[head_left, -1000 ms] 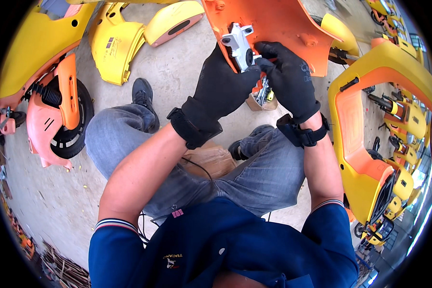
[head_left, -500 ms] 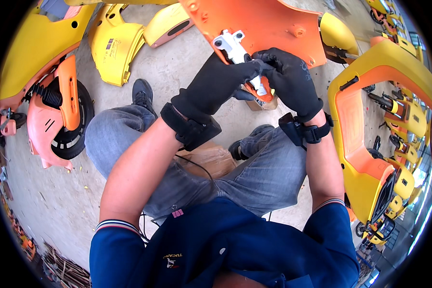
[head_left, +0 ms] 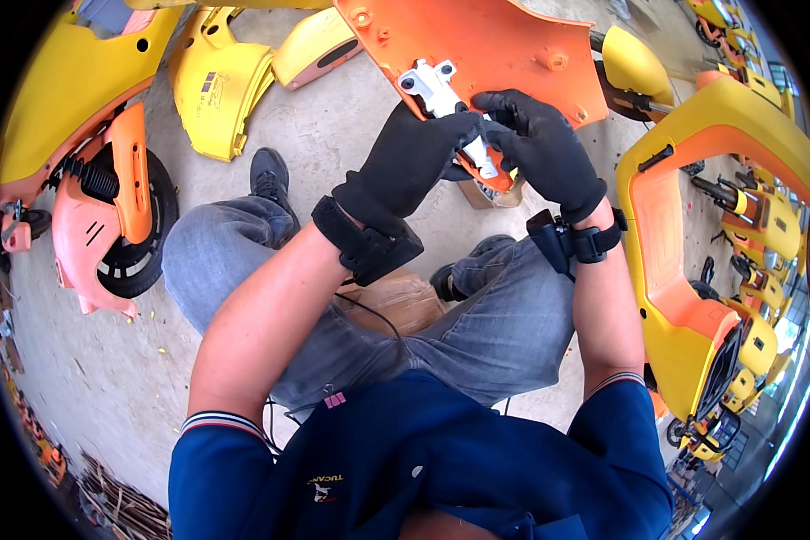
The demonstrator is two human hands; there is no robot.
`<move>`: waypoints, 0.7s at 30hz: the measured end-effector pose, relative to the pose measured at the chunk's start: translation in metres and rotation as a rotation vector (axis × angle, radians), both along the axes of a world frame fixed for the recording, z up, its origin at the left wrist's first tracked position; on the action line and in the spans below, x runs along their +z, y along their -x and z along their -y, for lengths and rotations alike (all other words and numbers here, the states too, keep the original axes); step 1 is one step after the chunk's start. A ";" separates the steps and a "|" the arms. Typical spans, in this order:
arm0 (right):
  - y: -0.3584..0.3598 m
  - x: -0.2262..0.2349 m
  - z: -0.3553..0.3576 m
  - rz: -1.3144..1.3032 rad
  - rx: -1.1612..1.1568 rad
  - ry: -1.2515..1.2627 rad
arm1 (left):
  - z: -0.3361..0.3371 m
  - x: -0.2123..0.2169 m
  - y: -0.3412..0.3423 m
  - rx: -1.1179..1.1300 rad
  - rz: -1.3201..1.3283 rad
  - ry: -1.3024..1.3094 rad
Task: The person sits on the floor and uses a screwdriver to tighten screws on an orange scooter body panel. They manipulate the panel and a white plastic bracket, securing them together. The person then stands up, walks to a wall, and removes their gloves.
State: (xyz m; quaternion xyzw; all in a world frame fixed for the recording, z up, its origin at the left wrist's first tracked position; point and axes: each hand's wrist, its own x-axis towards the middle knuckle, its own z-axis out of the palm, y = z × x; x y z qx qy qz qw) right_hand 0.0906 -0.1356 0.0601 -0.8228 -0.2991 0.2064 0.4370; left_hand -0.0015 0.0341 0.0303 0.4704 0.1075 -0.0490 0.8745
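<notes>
An orange plastic panel (head_left: pixel 513 54) is held up in front of me, its hollow inner side with round bosses facing me. Along its narrow near end lies a white metal bracket (head_left: pixel 434 87) with two dark round fittings at its far end. My left hand (head_left: pixel 405 157), in a black glove, is closed around this end, thumb over the bracket and fingers under the panel. My right hand (head_left: pixel 549 148), also gloved, pinches beside the middle of the bracket; what its fingertips hold is hidden.
A brown cardboard box (head_left: pixel 396 304) lies between my legs, and a smaller one (head_left: pixel 493 194) stands under the panel. Yellow body panels (head_left: pixel 220 90) lie on the floor at far left. A scooter front wheel (head_left: pixel 139 225) is at left, a large yellow-orange frame (head_left: pixel 634 234) at right.
My left thumb has shifted slightly along the bracket, and the right fingers have moved a little, showing more of the bracket. The panel has tilted very slightly.
</notes>
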 end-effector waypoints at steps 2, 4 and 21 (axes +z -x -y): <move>-0.001 0.002 0.000 0.008 0.003 0.023 | 0.000 0.000 0.000 -0.005 0.002 0.010; -0.002 0.001 -0.001 -0.007 -0.014 0.032 | 0.000 -0.005 -0.002 -0.008 0.009 0.042; 0.004 0.001 -0.002 0.240 0.022 0.034 | -0.005 -0.006 0.001 -0.018 -0.006 0.094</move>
